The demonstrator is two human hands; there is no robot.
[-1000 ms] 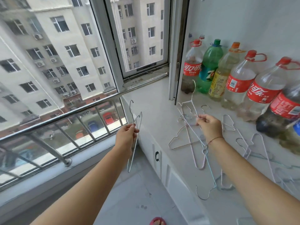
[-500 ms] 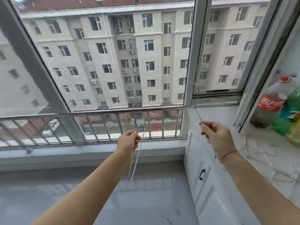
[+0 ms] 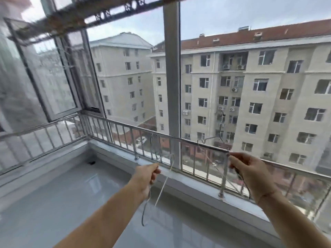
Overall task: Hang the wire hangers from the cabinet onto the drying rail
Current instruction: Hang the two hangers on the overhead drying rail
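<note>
Each hand holds one wire hanger. The left hanger (image 3: 162, 178), thin pale wire, hangs below the left hand (image 3: 146, 178), fingers pinched on its neck, hook up near the balcony railing (image 3: 125, 125). The right hanger (image 3: 240, 178), darker and partly blurred, is pinched in the right hand (image 3: 246, 170), its hook reaching toward the railing top. Since a second ago the view has swung off the cabinet and bottles and lifted, bringing the overhead drying rail (image 3: 114, 13) into sight at top, well above both hangers. Judgement: pickup done, hanging not yet begun; both must be raised.
</note>
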